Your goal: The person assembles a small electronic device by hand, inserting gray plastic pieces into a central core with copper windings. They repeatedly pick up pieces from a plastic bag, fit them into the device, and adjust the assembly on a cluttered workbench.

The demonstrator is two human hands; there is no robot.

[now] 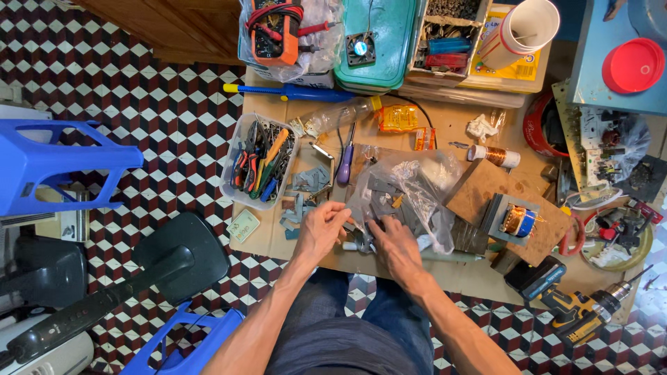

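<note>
Head view: a seated person bends over a sheet of cardboard (445, 278) laid on a tiled floor and crowded with tools and parts, both bare hands low at its near edge. The left hand (321, 232) has its grip nearly closed, fingertips pinched together on what looks like a thin grey metal plate (345, 217), too small to make out clearly. The right hand (390, 244) lies palm down with fingers spread, pressing on a pile of grey plates just beside a clear plastic bag (410, 187); whether its grip has hold of anything cannot be told.

Taking the bag as landmark: more loose grey plates (309, 182) lie to its left, and beyond them stands a clear tray (258, 161) packed with pliers and cutters. A purple-handled screwdriver (345, 163) lies at the bag's upper left. To the bag's right sits a wooden block (479, 191), with a copper-wound coil (517, 220) further right. A small spool of copper wire (495, 155) lies above and to the right of the bag. A yellow cordless drill (580, 312) rests well to the bag's lower right. Far to the left, on the floor, stands a blue stool (48, 163).
</note>
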